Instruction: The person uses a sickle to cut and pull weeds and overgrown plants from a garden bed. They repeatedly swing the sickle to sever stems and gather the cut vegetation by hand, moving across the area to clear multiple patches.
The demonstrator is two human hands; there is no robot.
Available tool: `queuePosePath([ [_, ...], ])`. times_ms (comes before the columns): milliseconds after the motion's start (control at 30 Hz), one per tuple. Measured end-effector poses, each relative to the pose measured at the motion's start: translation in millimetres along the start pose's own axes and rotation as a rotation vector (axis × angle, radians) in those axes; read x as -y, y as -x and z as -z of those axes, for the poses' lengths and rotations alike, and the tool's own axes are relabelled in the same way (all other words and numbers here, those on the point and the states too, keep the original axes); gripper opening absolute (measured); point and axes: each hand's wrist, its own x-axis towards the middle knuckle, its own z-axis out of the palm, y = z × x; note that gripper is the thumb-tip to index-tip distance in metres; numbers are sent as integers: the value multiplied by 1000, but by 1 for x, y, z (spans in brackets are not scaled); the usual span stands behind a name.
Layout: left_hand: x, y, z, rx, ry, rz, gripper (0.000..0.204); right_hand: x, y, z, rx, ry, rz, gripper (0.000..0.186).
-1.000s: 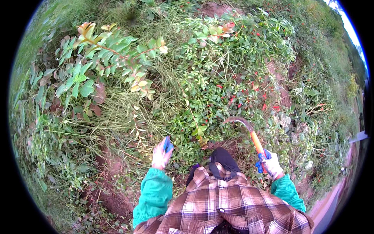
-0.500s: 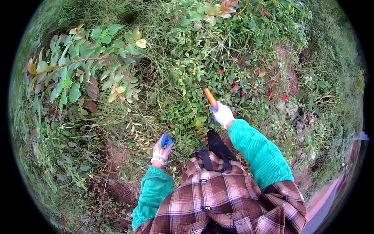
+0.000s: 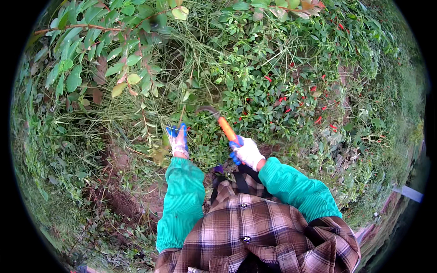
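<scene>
My left hand [image 3: 178, 140], in a white and blue glove, is closed on a thin plant stem [image 3: 182, 112] among long grass [image 3: 118, 116]. Just right of it, my right hand [image 3: 246, 151], gloved alike, grips the orange handle [image 3: 227, 129] of a sickle. The curved blade [image 3: 208, 109] reaches leftward over low green foliage, close to the stem above my left hand. Small red peppers [image 3: 318, 120] show among the leafy plants [image 3: 248, 73] to the right and ahead.
A leafy branch [image 3: 75, 77] with reddish stems spreads over the upper left. Reddish bare soil [image 3: 118, 159] shows between weeds at lower left. My plaid garment fills the bottom centre. A narrow pale strip [image 3: 407, 193] lies at the right rim.
My left hand has reached up and forward and taken hold of the stem. The sickle has swung from the right toward the left hand. The view has shifted, with the branch higher in frame.
</scene>
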Motion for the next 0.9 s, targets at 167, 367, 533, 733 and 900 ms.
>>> queuePosePath([
  [167, 29, -21, 31, 20, 101, -56, 72, -15, -39, 47, -342, 727, 302, 28],
  [367, 28, 39, 1, 114, -480, -434, 67, 6, -181, 42, -223, 1203, 71, 34],
  [533, -10, 47, -67, 428, -583, -997, 62, -24, -200, 52, -92, 1215, -90, 34],
  [733, 33, -48, -231, 687, -388, -636, 46, -26, -171, 101, 41, 1513, 148, 39],
  [900, 141, -157, -177, 589, -1162, -319, 42, -15, -177, 76, 109, 1618, 57, 47],
])
